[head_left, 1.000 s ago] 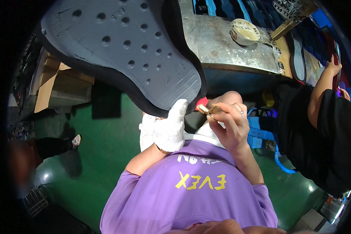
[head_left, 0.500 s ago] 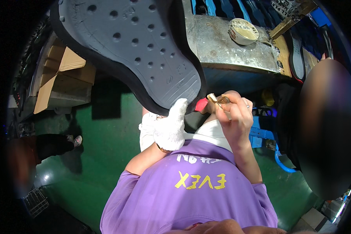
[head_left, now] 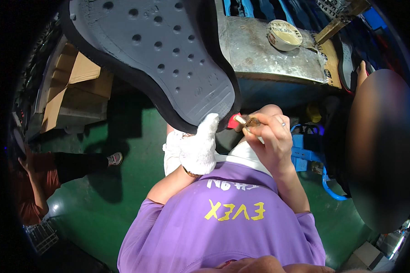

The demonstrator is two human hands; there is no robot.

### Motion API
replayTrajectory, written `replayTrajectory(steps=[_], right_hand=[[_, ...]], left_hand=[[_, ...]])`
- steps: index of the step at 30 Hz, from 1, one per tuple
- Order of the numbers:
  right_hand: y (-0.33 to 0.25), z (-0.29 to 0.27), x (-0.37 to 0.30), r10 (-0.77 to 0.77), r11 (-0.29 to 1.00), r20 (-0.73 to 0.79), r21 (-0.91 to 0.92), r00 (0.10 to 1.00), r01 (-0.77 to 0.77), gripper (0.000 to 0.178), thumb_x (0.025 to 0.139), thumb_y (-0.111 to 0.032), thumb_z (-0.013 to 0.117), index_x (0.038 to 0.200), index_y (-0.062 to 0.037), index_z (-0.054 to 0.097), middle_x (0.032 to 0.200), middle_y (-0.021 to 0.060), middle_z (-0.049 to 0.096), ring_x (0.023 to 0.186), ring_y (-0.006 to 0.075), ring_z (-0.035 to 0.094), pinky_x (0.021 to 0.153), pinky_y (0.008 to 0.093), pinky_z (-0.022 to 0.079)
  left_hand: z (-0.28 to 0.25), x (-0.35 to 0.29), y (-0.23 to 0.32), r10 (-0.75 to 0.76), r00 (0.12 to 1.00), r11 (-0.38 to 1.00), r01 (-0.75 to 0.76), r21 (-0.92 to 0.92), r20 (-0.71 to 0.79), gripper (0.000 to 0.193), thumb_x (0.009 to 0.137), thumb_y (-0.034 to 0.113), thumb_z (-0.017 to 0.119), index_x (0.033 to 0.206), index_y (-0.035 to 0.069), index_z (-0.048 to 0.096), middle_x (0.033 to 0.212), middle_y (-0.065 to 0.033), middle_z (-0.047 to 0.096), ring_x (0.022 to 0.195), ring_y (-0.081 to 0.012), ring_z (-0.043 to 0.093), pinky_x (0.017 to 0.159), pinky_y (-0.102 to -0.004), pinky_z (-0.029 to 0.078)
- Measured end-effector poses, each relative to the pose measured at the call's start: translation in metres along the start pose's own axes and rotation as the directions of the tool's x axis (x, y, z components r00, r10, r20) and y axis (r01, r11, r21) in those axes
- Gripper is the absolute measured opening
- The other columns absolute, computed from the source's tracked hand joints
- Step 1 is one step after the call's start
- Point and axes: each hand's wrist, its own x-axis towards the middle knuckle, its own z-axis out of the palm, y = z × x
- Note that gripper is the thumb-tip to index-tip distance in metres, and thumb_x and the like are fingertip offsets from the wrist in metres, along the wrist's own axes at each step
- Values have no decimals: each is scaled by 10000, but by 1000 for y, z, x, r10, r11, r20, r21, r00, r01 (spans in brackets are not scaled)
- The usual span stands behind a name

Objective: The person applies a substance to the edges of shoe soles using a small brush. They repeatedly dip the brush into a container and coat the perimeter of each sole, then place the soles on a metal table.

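Note:
A large grey sole-shaped piece (head_left: 168, 54) with a black rim and round dimples fills the upper left and middle. My left hand (head_left: 199, 148), in a white glove, grips its near end, the thumb lying on the grey face. Just to the right, a small red patch (head_left: 234, 121) shows at the black rim. My right hand (head_left: 272, 135) is bare with a ring, and pinches a small brush-like tool (head_left: 251, 122). The tool's pale tip meets the red patch, though its exact kind is hard to make out.
A metal bench (head_left: 250, 61) carries a round tub (head_left: 284, 35) of pale yellow stuff. Open cardboard box (head_left: 75, 91) at left; blue metal frame (head_left: 305, 154) at right. A person (head_left: 73, 170) stands on the green floor at left. At far right shows another person's hand (head_left: 361, 73).
My right hand has shifted slightly, bringing the tool's pale tip onto the red patch. The gloved hand and grey piece stay nearly still. At left, the person has come further into view.

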Motion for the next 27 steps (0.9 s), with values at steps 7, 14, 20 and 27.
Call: replayTrajectory(steps=[7,14,20,27], right_hand=[[-12,3,-14,-59,996,31,70,998,57,236,722,-63,826,877,-75,647,1084,55,651,759,205,606,788,379,416],[-12,-1,-14,-31,999,-29,29,999,31,235,708,-48,833,863,-83,660,1110,57,673,777,189,628,769,362,427],[4,5,-16,-73,986,-145,-157,987,50,289,722,-61,838,920,-103,632,1101,57,662,732,211,606,745,368,424],[-2,-4,-10,-62,993,-99,-105,993,52,233,770,-80,829,905,-106,641,1040,82,673,773,220,611,767,381,433]], left_hand=[[-1,2,2,-48,999,999,48,4,13,358,887,-86,638,1241,-39,610,1174,-158,682,1025,-253,688,921,-377,570],[-5,-3,1,-107,994,994,107,-4,9,496,869,77,769,1303,4,540,1132,-101,681,984,-180,661,843,-306,545],[1,-6,5,-91,995,995,94,44,-50,353,875,-29,701,1219,-15,625,1120,-115,700,961,-203,687,853,-321,565],[9,-10,21,-149,989,985,150,-83,21,286,876,-87,672,1156,-31,668,1091,-128,714,950,-217,702,856,-325,571]])
